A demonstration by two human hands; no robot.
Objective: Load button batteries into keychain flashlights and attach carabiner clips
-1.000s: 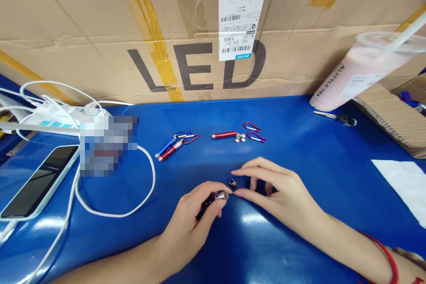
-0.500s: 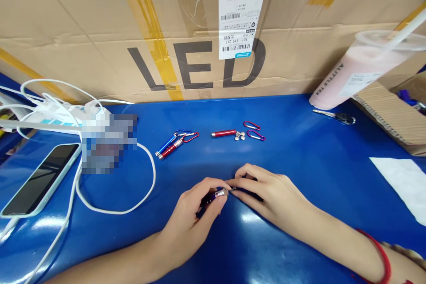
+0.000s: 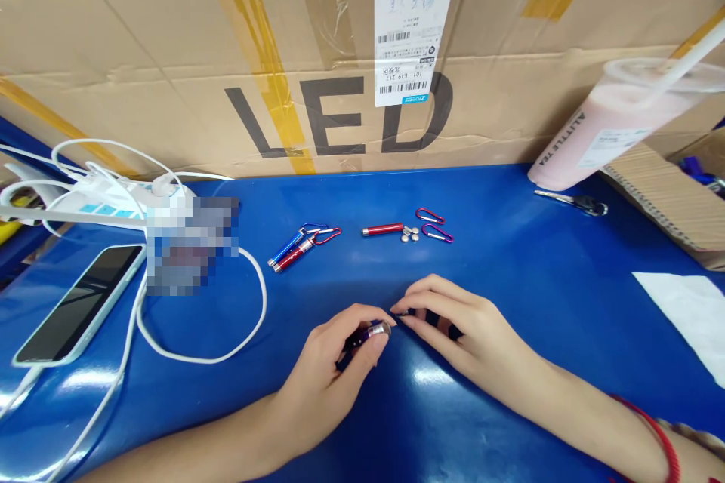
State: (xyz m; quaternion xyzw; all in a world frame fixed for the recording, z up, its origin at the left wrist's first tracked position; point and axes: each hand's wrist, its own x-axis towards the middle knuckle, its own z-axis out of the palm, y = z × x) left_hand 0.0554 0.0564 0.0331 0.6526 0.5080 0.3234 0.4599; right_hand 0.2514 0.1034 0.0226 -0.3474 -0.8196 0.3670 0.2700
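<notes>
A dark purple keychain flashlight (image 3: 378, 330) with a silver end and a pale label is pinched in my left hand (image 3: 328, 373), its silver end towards the right. My right hand (image 3: 473, 324) stays just beside it, thumb and fingertips closed on a small dark piece (image 3: 403, 312) too hidden to name. The two hands are slightly apart above the blue table. Behind them lie a red flashlight tube (image 3: 384, 229), several silver button cells (image 3: 410, 235) at its right end, a red carabiner clip (image 3: 430, 216) and a purple-red carabiner clip (image 3: 438, 234).
A blue flashlight (image 3: 286, 245) and a red flashlight (image 3: 293, 253), with clips, lie left of centre. A phone (image 3: 79, 306), white cable (image 3: 264, 302) and power strip (image 3: 107, 200) fill the left. A cardboard box (image 3: 170, 38) backs the table (image 3: 487, 234). Right: drink cup (image 3: 589, 128), key (image 3: 558, 198), paper (image 3: 680, 317).
My right hand has drawn slightly to the right, widening the gap from the flashlight's end. My left hand keeps its grip. The view has shifted a little.
</notes>
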